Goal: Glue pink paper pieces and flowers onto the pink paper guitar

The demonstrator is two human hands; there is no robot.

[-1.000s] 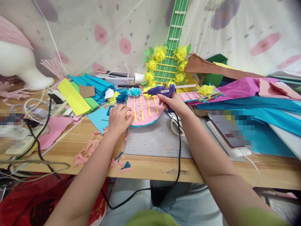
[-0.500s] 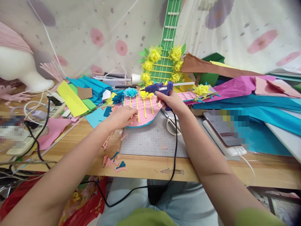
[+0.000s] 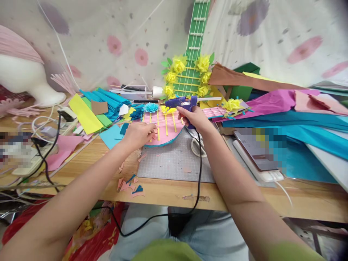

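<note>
Where the pink paper guitar [image 3: 163,130] lay across the far edge of the grey cutting mat [image 3: 176,163], we saw both hands at it, straight ahead of the person. Its long axis ran crosswise to the arms: the rounded body overhung the mat's far left part, and the neck stretched away beyond the mat's far right corner. The left hand [image 3: 139,134] was the nearer, its curled fingers resting on the body's left edge; whether they pinched anything small we could not tell. The right hand [image 3: 194,119] was clamped round the grip of a blue glue gun [image 3: 181,103], held above the body just past the mat's far edge, nozzle pointing left along that axis. The guitar looked flat and light, pink with a teal rim, crossed by yellow strips and pale strings, with a blue paper flower [image 3: 151,107] on its side away from the mat.
</note>
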